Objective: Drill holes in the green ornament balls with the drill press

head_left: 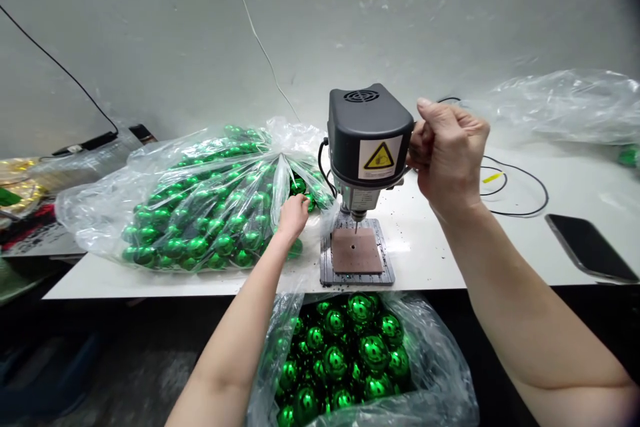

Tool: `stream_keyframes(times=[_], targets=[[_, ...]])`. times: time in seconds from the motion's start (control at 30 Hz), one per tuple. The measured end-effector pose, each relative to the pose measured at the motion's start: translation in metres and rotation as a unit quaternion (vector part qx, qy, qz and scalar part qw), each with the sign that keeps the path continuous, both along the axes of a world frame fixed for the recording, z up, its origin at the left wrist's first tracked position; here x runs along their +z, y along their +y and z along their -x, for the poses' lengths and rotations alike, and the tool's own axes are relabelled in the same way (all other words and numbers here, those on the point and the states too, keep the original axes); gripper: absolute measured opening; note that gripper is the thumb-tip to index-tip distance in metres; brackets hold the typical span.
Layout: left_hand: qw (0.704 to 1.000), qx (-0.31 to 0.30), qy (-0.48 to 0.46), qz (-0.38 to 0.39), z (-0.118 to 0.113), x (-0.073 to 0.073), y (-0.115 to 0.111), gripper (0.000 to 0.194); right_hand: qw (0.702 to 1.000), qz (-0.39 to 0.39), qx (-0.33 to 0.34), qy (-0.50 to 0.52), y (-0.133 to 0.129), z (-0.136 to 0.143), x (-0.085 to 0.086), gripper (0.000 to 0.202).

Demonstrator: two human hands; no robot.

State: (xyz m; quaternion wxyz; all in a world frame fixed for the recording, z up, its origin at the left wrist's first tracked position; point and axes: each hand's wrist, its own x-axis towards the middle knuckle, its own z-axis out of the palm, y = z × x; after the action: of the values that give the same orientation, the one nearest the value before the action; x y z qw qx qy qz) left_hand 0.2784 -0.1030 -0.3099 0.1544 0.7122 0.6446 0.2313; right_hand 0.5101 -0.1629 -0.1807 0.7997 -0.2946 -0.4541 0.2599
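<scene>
A small bench drill press [370,133] with a black motor housing and a warning label stands on the table. My right hand [450,150] is closed around its lever at the right side, the lever mostly hidden by the fingers. Below the thin bit lies a brown block [356,250] with a hole, on a grey metal base [330,277]. At the mouth of a clear bag [100,193] full of shiny green balls [197,245], my left hand [294,213] has its fingers curled in beside a green ball [310,202]. Whether they grip it is hidden.
An opened clear bag [445,373] of green balls [335,361] hangs below the table's front edge. A phone [593,247] and a black cable [543,190] lie on the right of the white table [430,267]. Dark shavings surround the drill base. Another plastic bag [570,107] sits back right.
</scene>
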Motion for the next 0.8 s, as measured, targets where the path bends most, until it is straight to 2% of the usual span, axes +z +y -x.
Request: stream_keyframes(times=[0.1,0.2,0.27,0.37,0.47,0.53,0.57,0.6,0.67,0.73,0.8], targets=[[0.998,0.045,0.025,0.03,-0.019,-0.018,0.043,0.026,1.0,-0.004,-0.001,-0.02,0.001,-0.001,-0.001,0.048],[0.996,0.067,0.029,0.043,-0.032,-0.031,0.059,0.024,0.999,-0.005,-0.01,-0.033,0.0,0.0,0.0,0.049],[0.997,0.067,0.019,0.045,-0.034,-0.036,0.059,0.026,1.0,0.005,-0.015,-0.026,-0.004,0.002,0.002,0.047],[0.998,0.045,-0.011,0.045,-0.027,-0.034,0.052,0.032,0.999,0.025,-0.023,-0.01,-0.009,0.006,0.006,0.046],[0.998,0.03,-0.043,0.031,-0.013,-0.022,0.038,0.034,0.999,0.036,-0.027,0.016,-0.011,0.008,0.01,0.045],[0.988,0.03,-0.15,0.024,-0.005,-0.012,0.021,0.035,0.999,0.039,-0.023,0.03,-0.011,0.008,0.011,0.044],[0.969,0.024,-0.243,0.033,-0.003,-0.007,0.01,0.036,0.998,0.04,-0.022,0.032,-0.01,0.008,0.011,0.044],[0.935,0.012,-0.351,0.053,-0.002,-0.002,-0.002,0.036,0.998,0.041,-0.021,0.031,-0.01,0.008,0.011,0.045],[0.832,-0.021,-0.541,0.12,-0.004,0.004,-0.029,0.038,0.999,0.045,-0.019,0.023,-0.009,0.007,0.01,0.046],[0.755,-0.046,-0.623,0.197,-0.009,0.005,-0.055,0.041,0.998,0.052,-0.018,0.018,-0.008,0.005,0.009,0.048],[0.719,-0.049,-0.644,0.257,-0.017,0.0,-0.075,0.044,0.999,0.052,-0.014,0.005,-0.006,0.003,0.008,0.049]])
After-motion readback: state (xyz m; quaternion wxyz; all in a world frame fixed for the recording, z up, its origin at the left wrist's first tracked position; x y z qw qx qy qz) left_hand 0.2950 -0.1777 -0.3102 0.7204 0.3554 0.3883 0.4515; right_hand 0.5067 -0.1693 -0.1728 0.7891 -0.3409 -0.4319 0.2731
